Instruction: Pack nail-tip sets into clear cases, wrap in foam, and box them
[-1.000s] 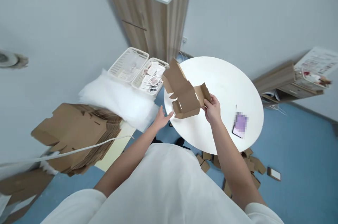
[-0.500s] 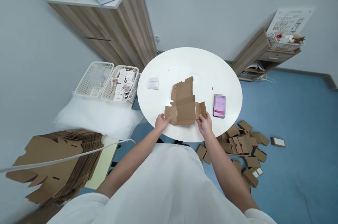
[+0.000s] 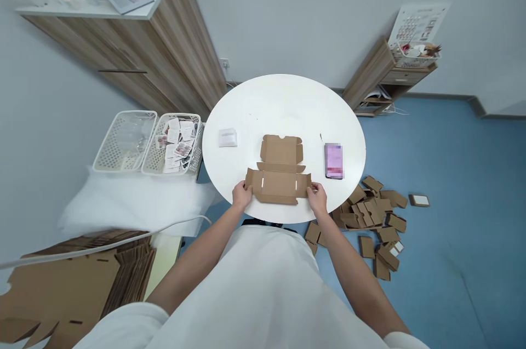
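An unfolded brown cardboard box (image 3: 279, 183) lies on the round white table (image 3: 283, 99), its notched lid panel spread toward the far side. At its left end, my left hand (image 3: 241, 195) pinches the side flap between thumb and fingers. My right hand (image 3: 316, 197) grips the flap at the opposite end. Both side flaps stand partly bent up, and narrow slots show beside the box's middle panel. To the right of the box rests a phone (image 3: 333, 161) with a pink, blurred screen. A small clear packet (image 3: 227, 137) lies on the table's left.
Two white baskets stand left of the table; the nearer basket (image 3: 171, 146) holds printed cards. Below them are white wrapping sheets (image 3: 131, 201) and a stack of flat cardboard (image 3: 61, 289). Small brown boxes (image 3: 372, 212) are heaped on the blue floor at right. A white cable (image 3: 164, 227) crosses at left.
The box has turned to lie squarer to me, and its lid panel has spread flatter. Both hands still hold its side flaps. The camera view has shifted a little.
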`<state>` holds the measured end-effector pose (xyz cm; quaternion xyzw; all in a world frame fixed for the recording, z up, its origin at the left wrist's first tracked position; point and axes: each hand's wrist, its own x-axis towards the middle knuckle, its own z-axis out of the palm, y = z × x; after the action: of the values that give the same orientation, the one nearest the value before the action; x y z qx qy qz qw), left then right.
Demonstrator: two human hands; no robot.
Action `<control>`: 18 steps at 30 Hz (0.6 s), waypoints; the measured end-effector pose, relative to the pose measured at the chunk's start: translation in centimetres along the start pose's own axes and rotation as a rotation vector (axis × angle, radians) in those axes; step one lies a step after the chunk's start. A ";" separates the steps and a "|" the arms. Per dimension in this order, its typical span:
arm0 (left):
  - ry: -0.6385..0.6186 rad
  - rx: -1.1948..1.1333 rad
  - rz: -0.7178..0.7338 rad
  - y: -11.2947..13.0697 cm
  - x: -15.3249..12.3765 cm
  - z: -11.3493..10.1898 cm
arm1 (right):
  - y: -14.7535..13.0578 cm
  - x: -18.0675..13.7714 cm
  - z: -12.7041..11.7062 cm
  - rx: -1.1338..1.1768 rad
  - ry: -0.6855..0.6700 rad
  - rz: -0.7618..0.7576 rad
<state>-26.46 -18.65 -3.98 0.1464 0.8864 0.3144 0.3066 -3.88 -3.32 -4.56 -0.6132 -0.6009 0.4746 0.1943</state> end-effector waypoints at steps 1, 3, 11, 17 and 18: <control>-0.003 -0.017 0.008 0.2 0.3 -0.1 | -0.2 0.0 -0.3 -0.067 0.009 -0.016; -0.009 -0.086 0.016 0.4 0.9 -0.2 | -0.6 -0.1 -0.7 -0.163 0.004 -0.035; -0.056 -0.247 -0.043 -0.9 -0.1 0.0 | -2.0 -1.2 0.0 -0.495 0.096 -0.221; -0.188 -0.295 -0.213 -1.8 -2.7 -1.4 | -5.0 -1.1 1.4 -0.726 0.137 -0.362; -0.235 -0.327 -0.240 -1.7 -3.1 -1.5 | -5.6 -0.7 1.6 -0.756 0.114 -0.397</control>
<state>-25.15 -22.09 -2.78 0.0241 0.7929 0.3960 0.4625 -8.12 -3.38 -0.56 -0.5390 -0.8271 0.1397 0.0765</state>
